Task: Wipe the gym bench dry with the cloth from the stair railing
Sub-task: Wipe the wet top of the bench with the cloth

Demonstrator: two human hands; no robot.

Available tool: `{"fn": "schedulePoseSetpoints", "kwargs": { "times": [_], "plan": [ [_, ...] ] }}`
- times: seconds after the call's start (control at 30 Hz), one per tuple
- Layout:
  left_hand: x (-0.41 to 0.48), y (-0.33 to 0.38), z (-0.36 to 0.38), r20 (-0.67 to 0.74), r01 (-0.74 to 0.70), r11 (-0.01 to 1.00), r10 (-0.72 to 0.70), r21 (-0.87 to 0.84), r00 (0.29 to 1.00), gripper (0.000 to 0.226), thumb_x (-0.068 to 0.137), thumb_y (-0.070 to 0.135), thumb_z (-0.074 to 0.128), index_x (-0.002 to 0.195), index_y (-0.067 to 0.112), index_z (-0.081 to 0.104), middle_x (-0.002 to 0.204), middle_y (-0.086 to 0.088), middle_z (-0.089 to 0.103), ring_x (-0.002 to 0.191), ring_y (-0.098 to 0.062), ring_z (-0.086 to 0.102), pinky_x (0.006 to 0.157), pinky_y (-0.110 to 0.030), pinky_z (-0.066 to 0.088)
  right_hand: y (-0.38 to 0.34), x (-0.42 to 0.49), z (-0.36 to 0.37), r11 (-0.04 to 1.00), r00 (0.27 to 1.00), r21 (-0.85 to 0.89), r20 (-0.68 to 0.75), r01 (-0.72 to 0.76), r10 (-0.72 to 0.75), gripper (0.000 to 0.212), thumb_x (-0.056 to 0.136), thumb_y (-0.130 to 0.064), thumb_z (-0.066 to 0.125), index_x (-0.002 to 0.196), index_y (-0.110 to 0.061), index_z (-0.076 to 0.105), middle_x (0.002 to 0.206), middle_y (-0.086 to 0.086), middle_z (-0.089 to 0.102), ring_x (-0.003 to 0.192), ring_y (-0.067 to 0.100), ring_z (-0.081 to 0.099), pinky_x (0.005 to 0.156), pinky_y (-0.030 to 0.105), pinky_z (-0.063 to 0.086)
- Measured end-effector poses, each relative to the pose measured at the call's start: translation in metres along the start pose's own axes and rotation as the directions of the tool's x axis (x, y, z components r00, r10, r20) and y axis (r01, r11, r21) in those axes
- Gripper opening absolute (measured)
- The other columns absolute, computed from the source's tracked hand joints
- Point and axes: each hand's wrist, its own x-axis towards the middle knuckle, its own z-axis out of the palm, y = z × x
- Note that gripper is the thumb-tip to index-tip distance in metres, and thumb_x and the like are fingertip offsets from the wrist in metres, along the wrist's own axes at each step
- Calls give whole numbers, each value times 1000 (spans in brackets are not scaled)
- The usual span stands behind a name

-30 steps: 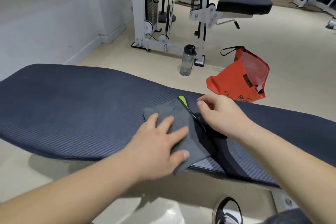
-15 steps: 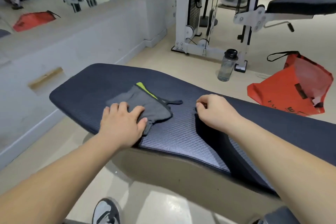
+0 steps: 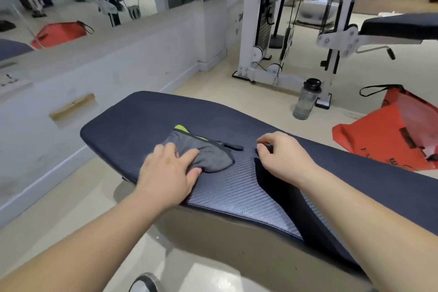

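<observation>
Wiping: left hand [image 3: 170, 173] presses flat, fingers spread, on the grey cloth [image 3: 208, 156].
Cloth: lies near the padded desk's [image 3: 237, 194] left end.
Right hand [image 3: 282, 156]: fingers curled, holding nothing, fingertips on the desk nearby.

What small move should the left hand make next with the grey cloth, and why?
Probably slide the grey cloth with the yellow-green edge toward the rounded end of the dark blue padded bench. The left hand presses it flat, bare pad lies beyond it, and the right hand rests apart.
</observation>
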Motion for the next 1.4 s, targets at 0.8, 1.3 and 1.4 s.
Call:
{"fn": "schedulePoseSetpoints", "kwargs": {
  "times": [0.8, 1.3, 1.4],
  "plan": [
    [119, 171, -3, -21, -414, 888, 418, -201, 908, 50, 101, 55, 32, 144, 35, 48, 153, 12, 42, 118, -31, 46, 96, -48, 38, 70, 33, -20, 990, 974, 57, -177, -131, 139, 31, 96, -24, 52, 118, -20, 72, 121, 5, 69, 120, 25, 60, 100, 41, 50],
    [160, -104, 19, 165, 166, 976, -142, -142, 976, 55, 100, 62, 26, 151, 43, 36, 166, 18, 27, 141, -38, 35, 110, -51, 30, -74, 63, 66, 997, 995, 10, -65, 81, -80, 40, 100, -34, 50, 138, -26, 60, 139, -6, 59, 135, 17, 48, 105, 40, 47],
    [128, -160, 24, 164, 326, 936, -303, -135, 939, 53, 100, 62, 27, 145, 40, 44, 160, 7, 34, 138, -41, 39, 108, -51, 34, -96, 55, 82, 992, 992, 27, -23, 122, -122, 39, 100, -34, 51, 136, -25, 63, 134, -7, 62, 133, 17, 51, 104, 38, 48]
  ]
}}
